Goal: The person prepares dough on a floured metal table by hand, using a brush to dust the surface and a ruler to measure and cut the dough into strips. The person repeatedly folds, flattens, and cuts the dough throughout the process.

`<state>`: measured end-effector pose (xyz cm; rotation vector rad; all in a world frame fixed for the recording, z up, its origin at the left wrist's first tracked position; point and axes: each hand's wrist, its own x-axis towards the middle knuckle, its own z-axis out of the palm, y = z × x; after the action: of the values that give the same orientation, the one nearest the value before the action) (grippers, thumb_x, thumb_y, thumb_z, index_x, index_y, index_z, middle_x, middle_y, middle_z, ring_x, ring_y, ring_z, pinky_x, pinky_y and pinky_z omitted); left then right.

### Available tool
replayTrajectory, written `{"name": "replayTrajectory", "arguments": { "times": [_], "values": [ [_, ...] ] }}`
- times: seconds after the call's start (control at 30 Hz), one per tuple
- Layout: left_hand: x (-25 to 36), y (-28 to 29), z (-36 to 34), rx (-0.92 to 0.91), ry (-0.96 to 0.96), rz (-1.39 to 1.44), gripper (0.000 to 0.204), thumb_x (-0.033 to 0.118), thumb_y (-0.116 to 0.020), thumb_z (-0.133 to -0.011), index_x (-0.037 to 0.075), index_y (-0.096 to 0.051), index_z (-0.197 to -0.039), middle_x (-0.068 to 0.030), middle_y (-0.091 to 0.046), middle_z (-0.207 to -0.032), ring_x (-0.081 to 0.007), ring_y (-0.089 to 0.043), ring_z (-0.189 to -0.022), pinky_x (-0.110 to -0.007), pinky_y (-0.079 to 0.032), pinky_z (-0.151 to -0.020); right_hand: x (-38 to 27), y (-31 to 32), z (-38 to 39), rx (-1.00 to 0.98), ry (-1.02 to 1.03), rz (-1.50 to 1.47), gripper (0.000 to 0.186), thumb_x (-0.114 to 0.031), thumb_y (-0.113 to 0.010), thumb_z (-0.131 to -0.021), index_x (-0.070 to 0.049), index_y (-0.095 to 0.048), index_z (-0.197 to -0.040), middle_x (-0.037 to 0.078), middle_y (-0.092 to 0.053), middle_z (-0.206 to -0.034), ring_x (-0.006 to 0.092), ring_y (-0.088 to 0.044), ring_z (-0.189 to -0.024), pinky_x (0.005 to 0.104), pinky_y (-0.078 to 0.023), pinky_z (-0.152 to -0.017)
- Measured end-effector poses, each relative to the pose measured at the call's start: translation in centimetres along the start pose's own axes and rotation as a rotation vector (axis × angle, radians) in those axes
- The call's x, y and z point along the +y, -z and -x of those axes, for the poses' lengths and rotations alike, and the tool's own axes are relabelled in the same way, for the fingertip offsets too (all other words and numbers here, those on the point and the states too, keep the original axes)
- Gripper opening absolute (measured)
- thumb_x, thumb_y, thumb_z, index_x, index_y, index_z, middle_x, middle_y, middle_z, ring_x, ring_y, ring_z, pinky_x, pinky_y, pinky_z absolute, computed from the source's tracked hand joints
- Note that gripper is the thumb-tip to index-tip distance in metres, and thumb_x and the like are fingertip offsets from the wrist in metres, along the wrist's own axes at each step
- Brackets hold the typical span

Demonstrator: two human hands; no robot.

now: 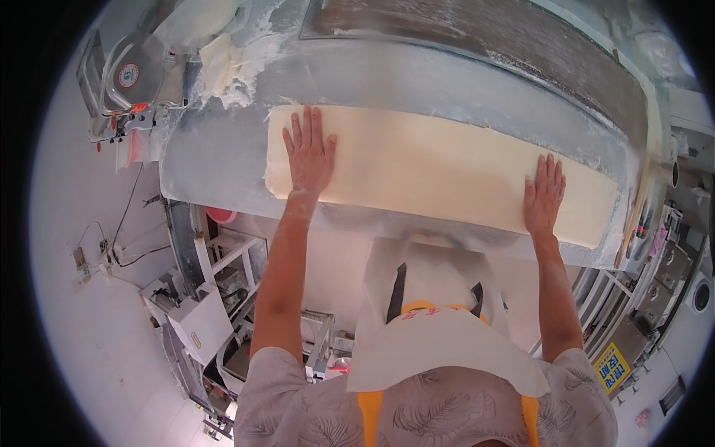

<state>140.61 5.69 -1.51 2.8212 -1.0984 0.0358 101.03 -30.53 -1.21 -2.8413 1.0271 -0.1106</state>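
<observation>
A long, pale sheet of dough (424,156) lies flat along the near side of the floured metal worktable (216,149). My left hand (309,156) rests on the sheet close to its left end, palm down with fingers stretched out. Near the right end, my right hand (546,192) lies on the dough the same way, its fingers pointing to the far side. Neither hand grips anything. The sheet's left edge looks slightly ragged, and its near edge runs close to the table's front.
Crumpled dough scraps and flour (227,71) lie at the far left, beside a metal machine (134,74) with a round guard. A dark board (477,45) spans the back. A wooden rod (634,212) lies along the right edge. A white box (201,324) stands below left.
</observation>
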Motion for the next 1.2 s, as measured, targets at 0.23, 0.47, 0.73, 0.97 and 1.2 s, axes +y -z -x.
{"name": "replayTrajectory", "arguments": {
  "times": [0.23,0.47,0.73,0.97,1.2],
  "values": [
    [7.2,1.8,1.8,-0.174,-0.341,0.129,0.078,0.037,-0.059,-0.103,0.008,-0.028,-0.168,-0.015,-0.023,-0.176,-0.0378,-0.019,-0.163,-0.061,-0.012,-0.13,-0.5,0.0,0.2,0.029,-0.005,0.03,0.06,-0.035,-0.04,-0.113,-0.013,-0.032,-0.168,0.012,-0.029,-0.174,0.0348,-0.019,-0.163,0.0516,-0.012,-0.132],
    [-2.9,-0.4,0.8,-0.063,-0.045,-0.19,0.075,0.033,-0.054,-0.107,0.005,-0.023,-0.169,-0.0159,-0.024,-0.176,-0.0341,-0.019,-0.163,-0.057,-0.011,-0.131,0.9,-0.6,2.0,0.097,-0.091,0.064,0.06,-0.033,-0.043,-0.113,-0.012,-0.032,-0.168,0.013,-0.03,-0.174,0.036,-0.021,-0.162,0.0535,-0.013,-0.131],
    [-7.7,-3.1,2.9,0.081,0.159,0.102,0.066,0.044,-0.033,-0.116,0.006,-0.024,-0.169,-0.0134,-0.024,-0.177,-0.0342,-0.019,-0.163,-0.05,-0.011,-0.132,9.6,2.6,4.6,0.065,-0.369,0.094,0.063,-0.034,-0.046,-0.111,-0.012,-0.029,-0.168,0.014,-0.029,-0.174,0.0374,-0.022,-0.162,0.0556,-0.015,-0.131],
    [-4.4,-0.6,6.7,0.212,0.356,-0.076,0.059,0.036,-0.044,-0.115,0.002,-0.036,-0.163,-0.0209,-0.036,-0.168,-0.0386,-0.031,-0.157,-0.051,-0.029,-0.126,28.2,4.2,8.2,0.403,-0.687,0.186,0.062,-0.019,-0.063,-0.1,-0.004,-0.041,-0.157,0.024,-0.049,-0.153,0.0432,-0.043,-0.145,0.0589,-0.029,-0.123],
    [0.2,-1.8,10.6,0.241,0.071,-0.048,0.042,0.011,-0.064,-0.105,-0.006,-0.057,-0.143,-0.024,-0.059,-0.146,-0.041,-0.054,-0.138,-0.05,-0.04,-0.12,44.2,5.3,4.2,0.08,-0.829,0.688,0.032,-0.035,-0.059,-0.102,-0.008,-0.065,-0.118,0.014,-0.07,-0.107,0.0341,-0.07,-0.097,0.0512,-0.058,-0.077]
  ]
}}
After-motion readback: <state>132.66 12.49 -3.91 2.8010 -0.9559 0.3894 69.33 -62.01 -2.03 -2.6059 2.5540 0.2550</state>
